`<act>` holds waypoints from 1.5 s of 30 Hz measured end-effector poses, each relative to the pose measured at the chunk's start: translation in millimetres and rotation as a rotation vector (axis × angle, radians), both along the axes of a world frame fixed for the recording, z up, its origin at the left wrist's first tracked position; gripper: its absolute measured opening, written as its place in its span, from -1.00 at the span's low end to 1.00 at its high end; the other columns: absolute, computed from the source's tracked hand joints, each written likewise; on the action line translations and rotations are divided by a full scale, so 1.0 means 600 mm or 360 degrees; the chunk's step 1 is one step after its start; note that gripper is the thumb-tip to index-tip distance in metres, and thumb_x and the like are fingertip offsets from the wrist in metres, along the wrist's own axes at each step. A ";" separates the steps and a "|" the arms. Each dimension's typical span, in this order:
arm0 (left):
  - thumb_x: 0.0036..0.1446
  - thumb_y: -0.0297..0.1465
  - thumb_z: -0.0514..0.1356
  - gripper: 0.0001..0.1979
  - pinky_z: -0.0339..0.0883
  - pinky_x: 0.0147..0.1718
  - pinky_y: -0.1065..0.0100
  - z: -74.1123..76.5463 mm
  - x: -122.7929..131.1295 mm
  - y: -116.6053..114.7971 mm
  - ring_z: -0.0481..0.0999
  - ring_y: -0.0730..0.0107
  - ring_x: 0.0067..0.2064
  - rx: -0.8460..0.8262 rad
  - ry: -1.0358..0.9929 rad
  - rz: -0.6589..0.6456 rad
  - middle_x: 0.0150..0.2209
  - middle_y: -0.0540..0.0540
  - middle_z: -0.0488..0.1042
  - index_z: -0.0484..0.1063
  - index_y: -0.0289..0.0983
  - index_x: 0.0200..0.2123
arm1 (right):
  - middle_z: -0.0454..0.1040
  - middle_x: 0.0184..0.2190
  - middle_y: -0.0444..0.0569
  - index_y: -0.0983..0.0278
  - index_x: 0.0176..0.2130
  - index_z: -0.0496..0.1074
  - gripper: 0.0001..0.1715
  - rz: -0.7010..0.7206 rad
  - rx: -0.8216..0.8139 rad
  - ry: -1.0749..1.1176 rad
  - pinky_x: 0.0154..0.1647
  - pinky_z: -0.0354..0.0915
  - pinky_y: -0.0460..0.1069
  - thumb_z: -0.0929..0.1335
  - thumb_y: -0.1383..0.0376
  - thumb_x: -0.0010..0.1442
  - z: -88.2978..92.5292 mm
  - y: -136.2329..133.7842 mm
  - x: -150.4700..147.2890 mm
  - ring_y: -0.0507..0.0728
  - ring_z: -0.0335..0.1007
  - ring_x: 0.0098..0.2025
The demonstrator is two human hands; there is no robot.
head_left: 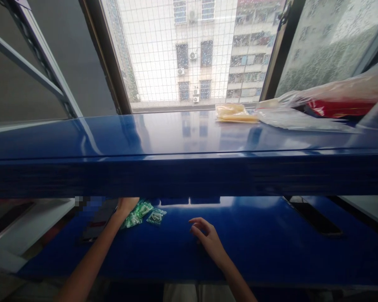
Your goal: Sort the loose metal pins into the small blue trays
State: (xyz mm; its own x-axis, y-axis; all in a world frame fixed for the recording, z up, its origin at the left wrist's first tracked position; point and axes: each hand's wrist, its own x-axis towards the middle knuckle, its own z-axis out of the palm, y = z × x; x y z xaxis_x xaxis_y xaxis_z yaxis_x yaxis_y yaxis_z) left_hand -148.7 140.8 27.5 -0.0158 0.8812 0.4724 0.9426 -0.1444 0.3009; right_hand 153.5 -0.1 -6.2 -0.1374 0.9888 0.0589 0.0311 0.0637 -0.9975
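My left hand (128,204) reaches to the back of the blue lower shelf (176,253), beside a pile of small green-tinted plastic bags (137,214). Its fingers are hidden behind the front edge of the upper shelf. Just right of the pile lies a single small clear bag (156,216) with short metal-looking pieces inside. My right hand (207,237) hovers over or rests on the blue surface, I cannot tell which. Its fingers are loosely bent and apart from the thumb, and nothing shows between them.
The upper blue shelf (189,176) hangs across the view above my hands. On it lie a yellowish packet (236,114), clear plastic bags (302,119) and something red (340,107). Dark phone-like devices lie left (101,221) and right (316,217) below.
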 end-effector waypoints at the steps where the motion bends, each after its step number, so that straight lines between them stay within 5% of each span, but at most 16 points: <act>1: -0.03 -0.31 0.01 -0.78 0.21 -0.17 0.18 0.002 0.006 -0.010 0.41 0.17 -0.30 -0.0026 0.0043 0.0025 -0.46 -0.12 0.45 0.40 -0.27 -0.47 | 0.41 -0.40 -0.04 0.24 -0.21 0.40 -0.65 -0.0002 -0.0004 -0.0003 -0.53 0.25 -0.11 0.28 0.09 0.08 0.001 0.000 0.000 0.10 0.32 -0.35; 4: 0.01 -0.23 0.03 -0.72 0.15 -0.10 0.10 -0.007 0.038 -0.061 0.42 0.13 -0.27 -0.0042 0.0123 0.0060 -0.42 -0.16 0.47 0.44 -0.27 -0.42 | 0.42 -0.40 -0.04 0.25 -0.23 0.41 -0.66 -0.0010 -0.0005 -0.0011 -0.53 0.25 -0.10 0.28 0.09 0.07 0.003 -0.002 0.000 0.11 0.34 -0.34; 7: 0.04 -0.19 0.03 -0.69 0.12 -0.07 0.12 -0.033 0.081 -0.131 0.39 0.15 -0.12 0.0035 0.0128 -0.0185 -0.20 -0.13 0.46 0.43 -0.20 -0.24 | 0.43 -0.40 -0.04 0.24 -0.24 0.42 -0.67 -0.0012 0.0002 -0.0022 -0.52 0.25 -0.09 0.28 0.08 0.08 0.003 -0.003 0.001 0.12 0.35 -0.33; 13: 0.02 -0.22 0.07 -0.73 0.15 -0.15 0.11 -0.079 0.141 -0.210 0.40 0.11 -0.16 0.0109 -0.0013 0.0028 -0.24 -0.15 0.48 0.44 -0.21 -0.27 | 0.41 -0.45 -0.05 0.26 -0.29 0.43 -0.66 -0.0035 0.0017 0.0019 -0.59 0.21 -0.12 0.28 0.07 0.06 -0.002 -0.001 0.002 0.08 0.31 -0.42; 19: 0.06 -0.27 0.05 -0.76 0.21 -0.17 0.22 -0.077 0.173 -0.225 0.41 0.23 -0.16 -0.0029 -0.0110 -0.0380 -0.25 -0.10 0.46 0.42 -0.16 -0.23 | 0.38 -0.48 -0.06 0.28 -0.30 0.42 -0.66 -0.0067 0.0002 -0.0029 -0.63 0.19 -0.14 0.28 0.08 0.07 -0.011 0.004 0.004 0.05 0.28 -0.45; 25: 0.07 -0.24 0.05 -0.56 0.11 -0.02 0.12 -0.080 0.181 -0.189 0.21 0.09 0.10 0.0011 -0.0042 -0.0280 0.07 -0.23 0.26 0.25 -0.26 0.02 | 0.39 -0.47 -0.06 0.29 -0.30 0.42 -0.67 -0.0072 0.0023 -0.0027 -0.62 0.21 -0.15 0.28 0.10 0.07 -0.003 0.001 0.004 0.05 0.29 -0.44; 30: 0.11 -0.31 0.00 -0.65 0.15 -0.06 0.15 -0.084 0.206 -0.178 0.30 0.15 0.02 -0.0098 -0.0056 -0.0436 -0.04 -0.21 0.38 0.31 -0.26 -0.05 | 0.38 -0.47 -0.06 0.30 -0.30 0.42 -0.69 -0.0114 0.0015 -0.0014 -0.66 0.22 -0.16 0.27 0.12 0.08 -0.003 0.002 0.002 0.03 0.29 -0.46; 34: 0.11 -0.33 0.00 -0.74 0.19 -0.16 0.23 -0.071 0.233 -0.207 0.38 0.25 -0.15 -0.0088 -0.0140 -0.0640 -0.21 -0.13 0.45 0.39 -0.22 -0.17 | 0.32 -0.16 0.01 0.27 -0.25 0.40 -0.67 -0.0329 0.0061 0.0063 -0.68 0.26 -0.17 0.32 0.13 0.00 -0.010 0.007 0.002 0.04 0.32 -0.38; 37: 0.13 -0.34 -0.03 -0.74 0.21 -0.19 0.26 -0.064 0.253 -0.225 0.42 0.31 -0.23 -0.0091 -0.0387 -0.0688 -0.29 -0.08 0.48 0.42 -0.20 -0.23 | 0.26 -0.07 0.02 0.26 -0.19 0.38 -0.60 -0.0404 0.0042 0.0145 -0.72 0.25 -0.19 0.32 0.11 -0.01 -0.012 0.011 0.003 0.03 0.32 -0.37; 45: 0.07 -0.21 0.03 -0.70 0.30 -0.42 0.42 -0.064 0.284 -0.210 0.46 0.35 -0.36 -0.0364 -0.1471 -0.0467 -0.37 -0.06 0.51 0.44 -0.27 -0.32 | 0.39 -0.40 -0.07 0.29 -0.17 0.41 -0.57 -0.0317 0.0091 -0.0049 -0.64 0.20 -0.15 0.32 0.09 0.01 -0.005 0.008 0.000 -0.06 0.17 -0.58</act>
